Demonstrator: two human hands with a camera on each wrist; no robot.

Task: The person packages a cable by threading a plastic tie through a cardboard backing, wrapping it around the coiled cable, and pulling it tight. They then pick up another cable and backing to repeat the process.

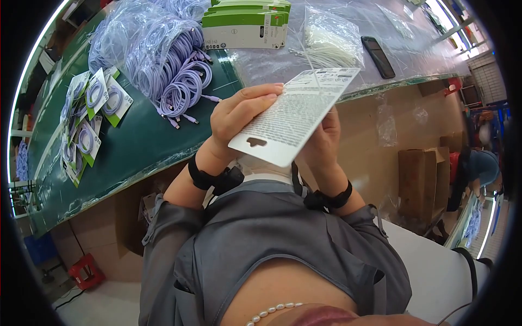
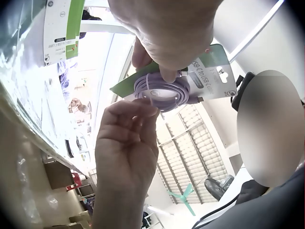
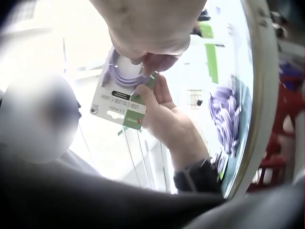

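A white and green card (image 1: 296,117) is held up before the chest, its printed back toward the head camera. A coiled lilac cable (image 2: 162,90) lies against its front in the left wrist view. My left hand (image 1: 239,117) grips the card's left edge, thumb on the front beside the cable (image 3: 126,71). My right hand (image 1: 322,141) is partly hidden behind the card in the head view; in the left wrist view the right hand (image 2: 126,143) pinches at the coil's edge with thumb and fingertips.
On the green table (image 1: 217,111) lie loose lilac cables (image 1: 182,89), carded cables (image 1: 81,125) at the left, a stack of cards (image 1: 244,27), a bag of white ties (image 1: 331,41) and a phone (image 1: 378,56). A cardboard box (image 1: 421,185) stands at the right; a person (image 1: 481,168) is beyond.
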